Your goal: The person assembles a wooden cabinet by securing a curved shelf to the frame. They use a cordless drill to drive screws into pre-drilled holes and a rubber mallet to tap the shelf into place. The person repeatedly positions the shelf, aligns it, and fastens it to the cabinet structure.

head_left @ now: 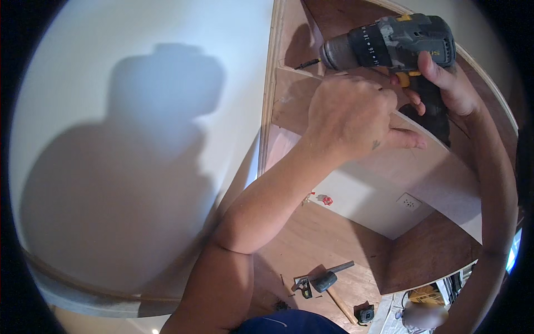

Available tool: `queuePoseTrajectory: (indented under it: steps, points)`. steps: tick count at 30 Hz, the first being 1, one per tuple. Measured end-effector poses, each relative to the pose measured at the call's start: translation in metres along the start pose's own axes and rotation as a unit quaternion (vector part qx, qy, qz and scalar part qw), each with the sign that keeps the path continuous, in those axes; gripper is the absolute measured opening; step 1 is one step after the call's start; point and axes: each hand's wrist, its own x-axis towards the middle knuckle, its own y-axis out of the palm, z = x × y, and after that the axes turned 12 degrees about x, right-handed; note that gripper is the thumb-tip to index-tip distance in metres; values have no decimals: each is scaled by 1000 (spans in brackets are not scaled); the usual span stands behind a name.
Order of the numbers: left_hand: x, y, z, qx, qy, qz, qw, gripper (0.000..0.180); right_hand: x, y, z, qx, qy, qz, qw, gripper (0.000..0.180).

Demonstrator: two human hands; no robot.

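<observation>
My right hand (453, 92) grips a dark grey and black cordless drill (411, 42) by its handle, fingers near the yellow trigger. The drill lies sideways with its chuck to the left. A thin dark bit (307, 64) points left, its tip close to the cabinet's upright side panel (285, 36); I cannot tell whether they touch. Below the chuck, my left hand (353, 114) is wrapped over the edge of a wooden shelf board (428, 161), its thumb stretched along the near face. The left fingertips are hidden behind the board.
To the left stands a large white panel (139, 195) with my shadow on it. Below the board, a mallet (324, 281), a combination square (303, 285) and a tape measure (364, 314) lie on the wooden base. A red valve handle (327, 201) and a wall socket (409, 201) are behind.
</observation>
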Motion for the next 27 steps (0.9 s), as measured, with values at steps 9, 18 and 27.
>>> queuePoseTrajectory:
  steps: [9, 18, 27]
  points:
    - [-3, 8, 0, -4, 7, -45, 999, 52, 1, -8, 1, 3, 44, 38, 998, 84]
    - [-1, -1, -6, -24, -24, 6, 999, 48, 0, -9, 0, 7, 52, 24, 998, 84]
    - [-1, 7, -3, 2, -3, -29, 1000, 56, -2, -7, -2, 14, 31, 19, 999, 64]
